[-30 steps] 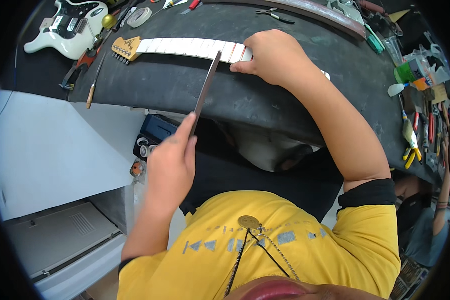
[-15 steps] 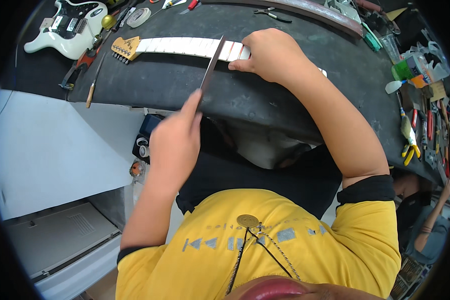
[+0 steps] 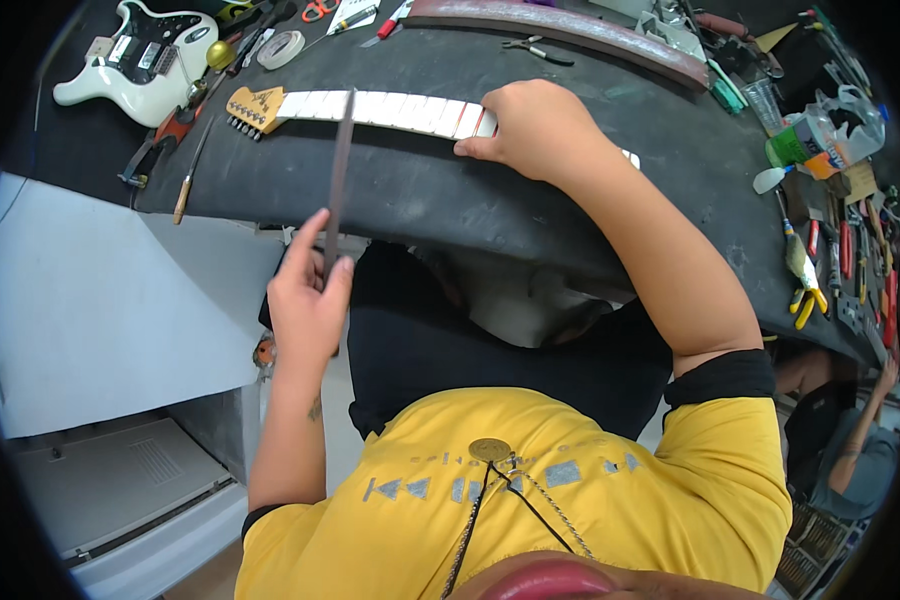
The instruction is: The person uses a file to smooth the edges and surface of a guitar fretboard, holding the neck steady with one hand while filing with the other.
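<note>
A guitar neck (image 3: 400,110) lies across the dark bench, its headstock with tuning pegs at the left and white tape between the frets. My right hand (image 3: 538,130) is closed around the body end, thumb at the near edge, and covers part of it. In my left hand (image 3: 305,305), the fingers and thumb grip a long, thin file (image 3: 341,175). It points away from me, its far tip at the neck's near-left portion. The blur leaves unclear whether that tip touches the fretboard.
A white guitar body (image 3: 140,75) sits at the far left, near a wooden-handled tool (image 3: 186,185) and a tape roll (image 3: 281,50). A long reddish-brown beam (image 3: 570,28) spans the back. Pliers (image 3: 538,50) lie before it. Hand tools crowd the right, where another person (image 3: 860,455) is partly visible.
My left hand and the file have moved left along the neck and slightly toward me. My right hand keeps its hold on the body end. The whole view has shifted a little.
</note>
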### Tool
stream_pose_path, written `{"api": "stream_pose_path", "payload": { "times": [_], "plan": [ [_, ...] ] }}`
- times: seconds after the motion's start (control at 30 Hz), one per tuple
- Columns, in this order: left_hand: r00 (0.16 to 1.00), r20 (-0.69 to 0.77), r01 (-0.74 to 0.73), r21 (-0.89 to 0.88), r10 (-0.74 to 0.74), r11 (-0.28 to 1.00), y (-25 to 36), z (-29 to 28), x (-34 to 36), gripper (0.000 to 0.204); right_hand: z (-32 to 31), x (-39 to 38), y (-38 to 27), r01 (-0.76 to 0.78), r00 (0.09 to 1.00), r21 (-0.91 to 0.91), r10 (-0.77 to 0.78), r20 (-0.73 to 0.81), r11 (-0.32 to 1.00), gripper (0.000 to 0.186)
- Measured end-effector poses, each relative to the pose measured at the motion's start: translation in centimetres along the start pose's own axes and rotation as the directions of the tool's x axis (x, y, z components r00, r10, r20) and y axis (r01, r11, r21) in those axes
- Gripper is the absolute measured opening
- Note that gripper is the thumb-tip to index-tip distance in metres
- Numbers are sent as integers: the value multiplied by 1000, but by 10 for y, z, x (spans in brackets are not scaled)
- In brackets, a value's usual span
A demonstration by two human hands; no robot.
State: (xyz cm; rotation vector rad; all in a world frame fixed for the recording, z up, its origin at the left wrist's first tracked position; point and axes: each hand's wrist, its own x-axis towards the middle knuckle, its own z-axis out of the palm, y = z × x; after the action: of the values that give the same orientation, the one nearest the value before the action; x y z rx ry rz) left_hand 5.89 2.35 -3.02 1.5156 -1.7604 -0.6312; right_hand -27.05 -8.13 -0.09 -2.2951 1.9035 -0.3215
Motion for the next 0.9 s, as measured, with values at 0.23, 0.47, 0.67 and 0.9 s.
{"api": "stream_pose_path", "payload": {
  "times": [0.23, 0.47, 0.67, 0.9],
  "plan": [
    [993, -117, -41, -526, -25, 850, -12, 36, 124, 58, -8, -8, 8, 84, 989, -41, -88, -121, 996, 66],
    [994, -104, -78, -471, 32, 879, -50, 41, 124, 60, -28, -15, 11, 81, 994, 83, -86, 65, 993, 40],
    [984, -167, -123, -335, 69, 934, -54, 40, 127, 59, -1, -6, 2, 132, 991, 131, -126, -49, 983, 39],
    [975, -170, -180, -246, 141, 952, -75, 42, 150, 56, 2, 3, 3, 130, 991, 79, -133, 30, 988, 50]
  ]
}}
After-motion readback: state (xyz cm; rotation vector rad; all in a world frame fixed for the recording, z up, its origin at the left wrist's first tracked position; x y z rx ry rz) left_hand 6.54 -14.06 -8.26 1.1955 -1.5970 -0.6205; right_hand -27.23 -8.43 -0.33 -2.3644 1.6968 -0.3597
